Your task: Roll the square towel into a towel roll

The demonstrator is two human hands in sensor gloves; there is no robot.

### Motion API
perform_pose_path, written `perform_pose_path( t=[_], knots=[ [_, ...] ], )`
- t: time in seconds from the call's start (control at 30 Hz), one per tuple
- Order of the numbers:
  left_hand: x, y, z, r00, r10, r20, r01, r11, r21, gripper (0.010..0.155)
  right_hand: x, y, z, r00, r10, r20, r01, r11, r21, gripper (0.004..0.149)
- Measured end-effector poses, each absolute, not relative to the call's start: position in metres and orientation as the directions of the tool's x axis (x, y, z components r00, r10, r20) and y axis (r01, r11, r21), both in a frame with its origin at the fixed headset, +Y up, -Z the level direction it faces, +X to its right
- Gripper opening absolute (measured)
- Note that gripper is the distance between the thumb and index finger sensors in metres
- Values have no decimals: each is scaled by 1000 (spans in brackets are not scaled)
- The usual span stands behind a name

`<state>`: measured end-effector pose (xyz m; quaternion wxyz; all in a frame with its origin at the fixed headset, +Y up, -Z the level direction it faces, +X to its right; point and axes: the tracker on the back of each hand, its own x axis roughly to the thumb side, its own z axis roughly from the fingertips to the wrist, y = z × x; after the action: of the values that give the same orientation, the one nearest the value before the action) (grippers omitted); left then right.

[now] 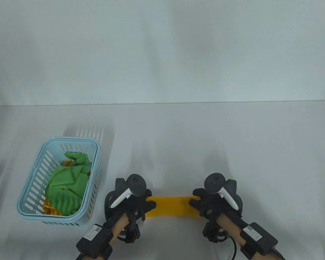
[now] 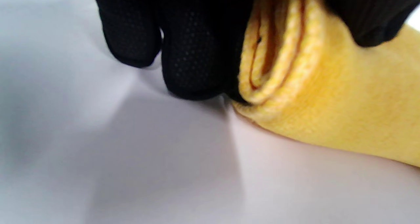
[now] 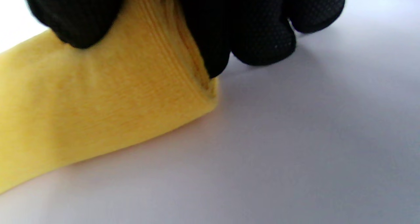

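Near the tabletop's (image 1: 178,130) front edge — rolling well along.
Each hand's grip — left hand (image 1: 132,201), right hand (image 1: 212,203) — pinches one towel (image 1: 170,206) end; next, likely another even turn.

No text, brand, number or sign can be read in any view. The only labels are 2 small white stickers, 1 on each black box (image 1: 95,238) strapped to a forearm in the table view: the left box's sticker (image 1: 92,233) and the right box's sticker (image 1: 252,233) both carry print too small and blurred to make out
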<state>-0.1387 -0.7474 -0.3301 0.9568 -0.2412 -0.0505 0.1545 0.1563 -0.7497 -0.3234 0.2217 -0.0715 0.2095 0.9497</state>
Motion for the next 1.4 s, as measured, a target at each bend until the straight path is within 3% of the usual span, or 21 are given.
perform_pose_path(
  t=[0.13, 0.47, 0.8, 0.97, 1.2, 1.3, 1.4],
  knots=[
    [-144, -747, -332, 973, 231, 3, -211, 892, -399, 76, 159, -751, -325, -894, 375, -246, -439, -843, 310, 65],
    [-155, -739, -332, 977, 212, -27, -210, 927, -310, 73, 172, -743, -327, -861, 432, -270, -498, -824, 270, 68],
    [-145, -721, -322, 981, 184, 56, -167, 961, -221, 79, 171, -726, -322, -862, 457, -218, -500, -837, 222, 71],
    [-144, -706, -315, 977, 191, 94, -175, 972, -154, 83, 166, -713, -313, -868, 475, -145, -496, -846, 195, 73],
    [-145, -684, -306, 966, 223, 132, -218, 975, -50, 84, 135, -696, -296, -918, 396, 13, -388, -906, 172, 79],
    [-147, -675, -303, 963, 225, 147, -227, 974, -2, 84, 113, -702, -294, -917, 373, 144, -335, -913, 233, 79],
    [-149, -669, -300, 959, 237, 159, -244, 969, 27, 84, 91, -711, -296, -945, 278, 173, -223, -933, 281, 81]
  ],
)
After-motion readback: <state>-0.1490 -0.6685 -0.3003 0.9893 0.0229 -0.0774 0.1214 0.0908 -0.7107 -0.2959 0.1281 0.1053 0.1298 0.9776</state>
